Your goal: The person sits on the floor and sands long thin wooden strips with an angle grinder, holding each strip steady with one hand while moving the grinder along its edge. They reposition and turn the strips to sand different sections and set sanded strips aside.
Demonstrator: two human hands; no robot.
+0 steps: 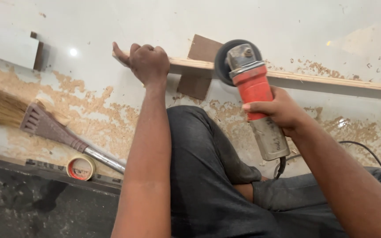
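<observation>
The long pale plywood strip [287,76] lies far from you, its long axis running left to right. Your left hand [146,63] clamps its left end in a fist; your right hand [278,109] grips the red-and-grey angle grinder [253,94], its disc touching the strip mid-length.

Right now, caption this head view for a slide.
Left hand steadies a wooden strip while right hand holds a red angle grinder.
</observation>
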